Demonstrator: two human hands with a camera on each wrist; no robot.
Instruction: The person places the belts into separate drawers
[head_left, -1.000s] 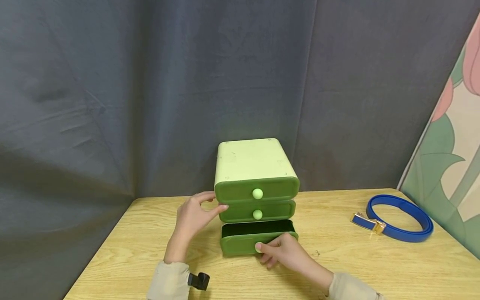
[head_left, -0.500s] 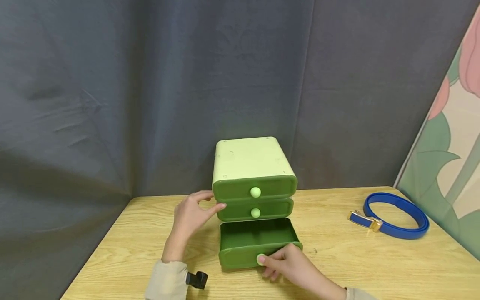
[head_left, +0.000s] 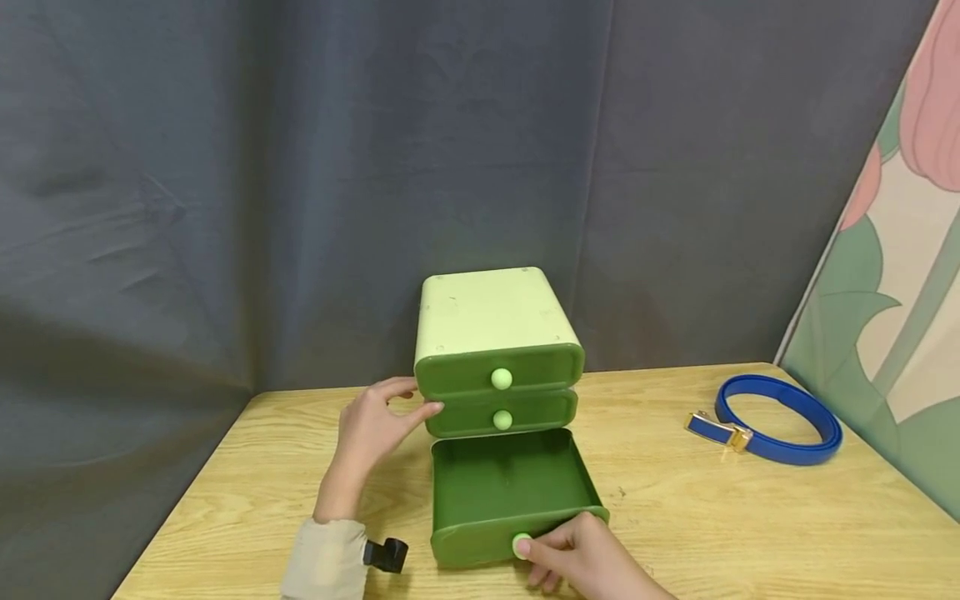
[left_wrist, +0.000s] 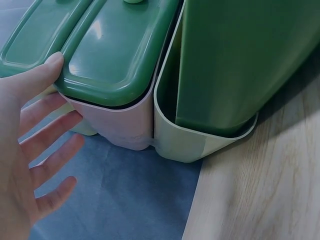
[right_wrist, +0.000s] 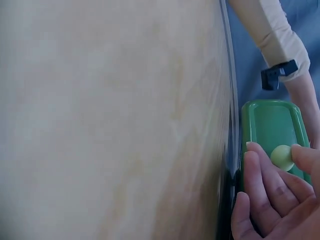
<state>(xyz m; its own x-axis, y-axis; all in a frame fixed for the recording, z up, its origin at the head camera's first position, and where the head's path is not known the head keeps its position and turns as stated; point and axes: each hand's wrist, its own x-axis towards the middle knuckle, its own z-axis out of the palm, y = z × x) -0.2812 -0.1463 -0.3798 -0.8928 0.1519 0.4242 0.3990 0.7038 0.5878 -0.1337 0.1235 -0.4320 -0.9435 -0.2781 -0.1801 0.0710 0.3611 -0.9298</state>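
Observation:
A small cabinet [head_left: 491,308] with a pale green top and dark green drawer fronts stands mid-table in the head view. Its bottom drawer [head_left: 472,543] is pulled well out, and its bare green inside shows. At the drawer's front, my right hand [head_left: 588,557] pinches the round light green knob [right_wrist: 282,157] between thumb and fingers. On the cabinet's left side is my left hand [head_left: 372,427]. Its thumb touches the edge of the middle drawer [left_wrist: 112,55], while the other fingers spread loosely along the side. The top drawer [head_left: 465,372] and middle drawer are in.
A coiled blue belt [head_left: 795,452] with a gold buckle lies on the wooden table [head_left: 675,500], to the right. Behind the table hangs a grey curtain [head_left: 420,167]. A panel with painted flowers [head_left: 877,333] borders the right side.
The bottom drawer has slid steadily out toward me, with my right hand on its knob. My left hand keeps its place against the cabinet. The whole view has shifted slightly.

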